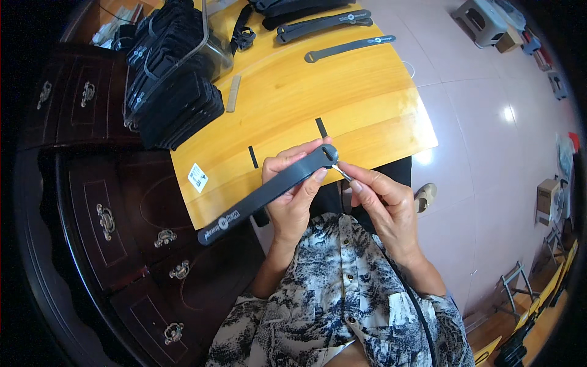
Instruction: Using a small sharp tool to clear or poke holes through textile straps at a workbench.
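A dark grey strap (263,192) with a rounded, slotted end is pinched between the thumb and fingers of my left hand (287,205). Its long tail slants down to the left, past the table edge, with pale printing near the tip. My right hand (389,214) is closed on a thin, silvery pointed tool (343,173), whose exact kind I cannot make out. The tool's tip is at the rim of the slotted end, and the fingertips of both hands are close together there.
Beneath my hands is a yellow wooden table (287,98) with two short black strips (253,157) and a white label (197,177). A clear bin (211,52) of black straps stands at left. More straps (324,27) lie at the far side. Dark drawers (140,208) flank the left.
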A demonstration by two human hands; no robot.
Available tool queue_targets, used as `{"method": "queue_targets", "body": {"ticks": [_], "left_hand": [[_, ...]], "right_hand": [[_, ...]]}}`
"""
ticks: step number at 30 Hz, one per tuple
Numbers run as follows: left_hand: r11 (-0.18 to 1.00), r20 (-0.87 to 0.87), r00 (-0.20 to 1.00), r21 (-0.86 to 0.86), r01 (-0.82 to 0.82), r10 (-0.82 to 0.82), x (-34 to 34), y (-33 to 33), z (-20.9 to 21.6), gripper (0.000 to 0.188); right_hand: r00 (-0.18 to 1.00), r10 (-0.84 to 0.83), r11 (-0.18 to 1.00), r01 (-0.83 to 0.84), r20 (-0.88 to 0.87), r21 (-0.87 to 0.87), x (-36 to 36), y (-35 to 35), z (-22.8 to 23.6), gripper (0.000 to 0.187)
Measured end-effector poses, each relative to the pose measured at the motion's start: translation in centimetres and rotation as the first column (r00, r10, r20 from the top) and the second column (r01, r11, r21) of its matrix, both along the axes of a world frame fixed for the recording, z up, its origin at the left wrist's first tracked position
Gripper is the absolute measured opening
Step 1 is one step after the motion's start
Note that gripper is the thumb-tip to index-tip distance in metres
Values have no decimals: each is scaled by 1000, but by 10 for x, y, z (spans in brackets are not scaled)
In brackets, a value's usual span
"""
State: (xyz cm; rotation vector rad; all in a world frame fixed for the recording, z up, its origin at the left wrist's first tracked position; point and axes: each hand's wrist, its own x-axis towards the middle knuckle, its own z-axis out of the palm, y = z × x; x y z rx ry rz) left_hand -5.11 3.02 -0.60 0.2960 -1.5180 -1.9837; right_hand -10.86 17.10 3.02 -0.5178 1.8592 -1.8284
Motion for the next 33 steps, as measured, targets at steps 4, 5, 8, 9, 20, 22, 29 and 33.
{"method": "queue_targets", "body": {"ticks": [4, 5, 8, 9, 20, 22, 29, 33], "left_hand": [[981, -126, 992, -190, -35, 11, -2, -1, -7, 33], [973, -149, 989, -226, -55, 21, -2, -1, -7, 33], [943, -203, 979, -321, -85, 19, -3, 0, -7, 36], [943, -205, 979, -321, -85, 18, -3, 1, -6, 36], [870, -174, 984, -479, -115, 34, -5, 3, -6, 41], [878, -161, 985, -463, -125, 55, -4, 6, -7, 37], [942, -181, 983, -334, -39, -24, -7, 6, -10, 36], [976, -152, 988, -217, -10, -24, -7, -2, -4, 31]], "right_hand": [[956, 4, 997, 17, -292, 71, 1, -2, -2, 28], [956, 2, 997, 20, -293, 72, 1, -1, -1, 28], [990, -4, 999, 9, -144, 39, 2, 0, 1, 29], [995, 3, 1000, -1, 95, -16, 2, 1, 3, 28], [919, 57, 990, 0, 391, -144, -2, 0, -1, 26], [561, 219, 933, 120, 798, -341, -7, 2, 0, 25], [996, -39, 999, 37, -80, -32, -6, -3, -19, 25], [954, -82, 994, 101, -287, 52, -17, -8, -8, 27]]}}
